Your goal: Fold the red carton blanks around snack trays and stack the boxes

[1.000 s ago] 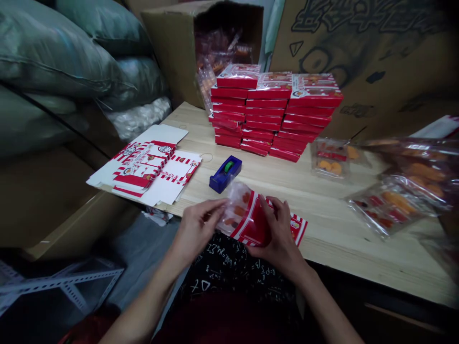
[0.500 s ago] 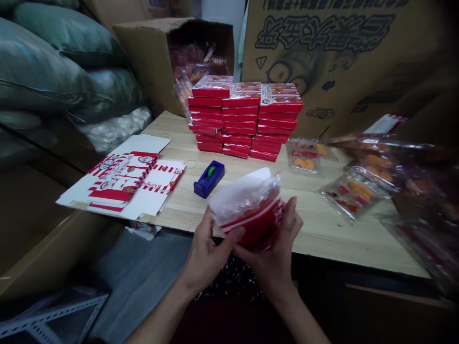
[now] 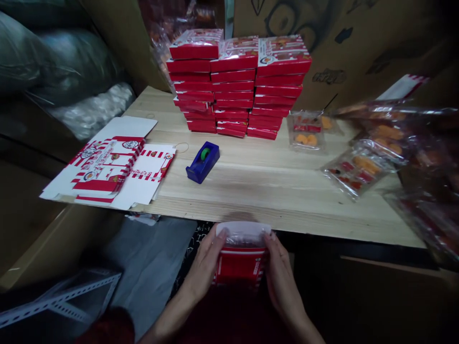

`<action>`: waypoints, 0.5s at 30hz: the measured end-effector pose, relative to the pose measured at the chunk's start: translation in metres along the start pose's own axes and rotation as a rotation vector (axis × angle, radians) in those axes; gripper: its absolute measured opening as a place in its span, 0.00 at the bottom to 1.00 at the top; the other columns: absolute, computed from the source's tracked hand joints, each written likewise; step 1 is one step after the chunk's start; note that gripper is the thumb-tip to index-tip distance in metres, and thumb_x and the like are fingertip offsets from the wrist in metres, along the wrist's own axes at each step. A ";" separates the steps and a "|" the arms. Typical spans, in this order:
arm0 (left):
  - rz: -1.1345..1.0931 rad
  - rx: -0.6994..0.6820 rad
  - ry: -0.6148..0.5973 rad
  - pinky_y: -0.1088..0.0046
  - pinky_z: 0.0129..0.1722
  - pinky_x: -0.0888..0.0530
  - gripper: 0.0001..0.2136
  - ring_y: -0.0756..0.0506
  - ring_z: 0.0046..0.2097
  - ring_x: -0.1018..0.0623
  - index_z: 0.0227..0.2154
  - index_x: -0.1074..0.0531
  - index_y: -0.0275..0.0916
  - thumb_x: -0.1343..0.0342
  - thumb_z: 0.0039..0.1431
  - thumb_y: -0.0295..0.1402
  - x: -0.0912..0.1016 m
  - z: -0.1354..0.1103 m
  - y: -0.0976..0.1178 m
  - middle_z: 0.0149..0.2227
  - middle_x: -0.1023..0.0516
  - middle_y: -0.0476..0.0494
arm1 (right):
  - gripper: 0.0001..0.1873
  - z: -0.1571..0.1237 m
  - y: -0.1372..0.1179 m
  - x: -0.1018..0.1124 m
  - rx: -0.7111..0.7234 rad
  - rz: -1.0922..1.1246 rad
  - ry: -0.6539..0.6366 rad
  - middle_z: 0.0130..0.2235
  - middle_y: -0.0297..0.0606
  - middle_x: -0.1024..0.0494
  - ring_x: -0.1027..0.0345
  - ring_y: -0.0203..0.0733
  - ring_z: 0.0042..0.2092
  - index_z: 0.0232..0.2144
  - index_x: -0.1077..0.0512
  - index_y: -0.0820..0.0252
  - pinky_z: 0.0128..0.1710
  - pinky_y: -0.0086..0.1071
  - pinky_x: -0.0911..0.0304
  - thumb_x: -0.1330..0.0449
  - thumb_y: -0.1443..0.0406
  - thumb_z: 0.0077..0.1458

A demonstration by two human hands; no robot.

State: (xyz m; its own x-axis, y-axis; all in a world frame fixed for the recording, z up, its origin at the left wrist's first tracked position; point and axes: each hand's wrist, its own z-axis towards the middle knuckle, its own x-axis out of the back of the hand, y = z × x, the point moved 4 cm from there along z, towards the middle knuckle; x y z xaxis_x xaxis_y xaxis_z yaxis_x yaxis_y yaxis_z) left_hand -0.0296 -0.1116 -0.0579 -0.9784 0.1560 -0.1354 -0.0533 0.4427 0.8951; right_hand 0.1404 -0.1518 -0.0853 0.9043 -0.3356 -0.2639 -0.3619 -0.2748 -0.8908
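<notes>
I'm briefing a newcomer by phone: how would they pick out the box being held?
Find the pale wooden table, then look by its near edge. There, between left hand and right hand, is a red box. Unlike the stacked red boxes beyond, its white flap stands up and clear plastic shows at its end.

- held box (image 3: 239, 267), six o'clock: glossy red printed card; its flap (image 3: 244, 226) smooth, matt white
- wrap (image 3: 244, 239) at its mouth: clear, crinkled, shiny plastic
- stacked boxes (image 3: 234, 88), twelve o'clock: red card, slightly shiny
- cartons (image 3: 102, 167), nine o'clock: smooth printed card, mostly matt
- dispenser (image 3: 203, 165), near the centre: smooth blue plastic
- table (image 3: 279, 186): pale grained wood, low sheen
- packets (image 3: 358, 169), three o'clock: wrinkled, glossy clear plastic
- sacks (image 3: 71, 62), ten o'clock: plastic-looking, soft sheen
- board (image 3: 376, 52), two o'clock: matt brown cardboard
- rack (image 3: 68, 296), eight o'clock: punched metal
</notes>
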 end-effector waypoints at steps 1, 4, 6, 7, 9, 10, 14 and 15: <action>-0.016 0.002 -0.010 0.62 0.59 0.29 0.19 0.35 0.59 0.23 0.54 0.22 0.43 0.46 0.69 0.47 -0.001 0.000 -0.001 0.53 0.18 0.42 | 0.21 -0.001 -0.001 -0.003 -0.048 0.051 0.023 0.52 0.35 0.17 0.23 0.51 0.49 0.56 0.27 0.47 0.43 0.41 0.25 0.42 0.49 0.65; -0.020 0.018 -0.020 0.65 0.48 0.25 0.16 0.37 0.47 0.19 0.50 0.21 0.40 0.44 0.67 0.43 0.000 0.004 -0.007 0.43 0.15 0.44 | 0.19 -0.003 -0.006 -0.012 -0.139 0.189 0.041 0.45 0.35 0.15 0.21 0.49 0.43 0.52 0.24 0.50 0.38 0.38 0.26 0.36 0.53 0.61; -0.010 0.035 -0.018 0.67 0.42 0.24 0.14 0.40 0.41 0.20 0.48 0.20 0.40 0.43 0.64 0.39 0.003 0.006 -0.012 0.39 0.15 0.45 | 0.17 -0.002 -0.005 -0.016 -0.155 0.231 0.019 0.41 0.33 0.14 0.21 0.47 0.40 0.48 0.23 0.51 0.37 0.36 0.27 0.33 0.55 0.58; -0.015 0.043 -0.013 0.68 0.40 0.25 0.14 0.41 0.39 0.20 0.48 0.21 0.40 0.43 0.63 0.38 0.004 0.007 -0.014 0.38 0.15 0.46 | 0.16 -0.001 -0.003 -0.018 -0.159 0.243 0.012 0.40 0.33 0.14 0.21 0.47 0.39 0.47 0.22 0.52 0.36 0.35 0.27 0.32 0.56 0.56; -0.056 0.054 0.005 0.69 0.38 0.25 0.16 0.42 0.37 0.20 0.51 0.22 0.41 0.43 0.62 0.34 0.007 0.008 -0.016 0.39 0.15 0.47 | 0.15 0.002 0.000 -0.019 -0.157 0.253 0.017 0.37 0.32 0.14 0.21 0.45 0.37 0.43 0.21 0.53 0.36 0.35 0.27 0.31 0.58 0.53; -0.085 0.064 0.005 0.69 0.39 0.25 0.17 0.43 0.37 0.20 0.53 0.22 0.42 0.43 0.61 0.34 0.008 0.008 -0.016 0.39 0.15 0.47 | 0.14 0.004 0.001 -0.019 -0.153 0.253 0.024 0.36 0.32 0.15 0.21 0.45 0.36 0.41 0.21 0.54 0.36 0.35 0.27 0.30 0.58 0.52; -0.259 0.153 -0.137 0.63 0.53 0.25 0.21 0.39 0.49 0.18 0.58 0.26 0.44 0.40 0.64 0.41 0.009 0.005 -0.014 0.48 0.16 0.43 | 0.14 0.011 0.001 -0.014 -0.150 0.253 0.060 0.33 0.34 0.15 0.21 0.46 0.35 0.38 0.21 0.55 0.37 0.36 0.27 0.29 0.57 0.49; -0.322 0.184 -0.182 0.61 0.56 0.26 0.22 0.38 0.53 0.19 0.58 0.26 0.42 0.41 0.65 0.45 0.010 0.003 -0.015 0.51 0.16 0.41 | 0.15 0.012 0.001 -0.013 -0.156 0.254 0.060 0.33 0.34 0.15 0.21 0.46 0.36 0.39 0.21 0.55 0.37 0.37 0.27 0.29 0.57 0.49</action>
State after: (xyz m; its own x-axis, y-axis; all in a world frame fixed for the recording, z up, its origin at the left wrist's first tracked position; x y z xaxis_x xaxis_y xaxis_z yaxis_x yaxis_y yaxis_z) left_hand -0.0380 -0.1139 -0.0738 -0.8657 0.1301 -0.4834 -0.2979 0.6422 0.7063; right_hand 0.1311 -0.1370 -0.0871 0.7669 -0.4627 -0.4448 -0.6096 -0.3086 -0.7302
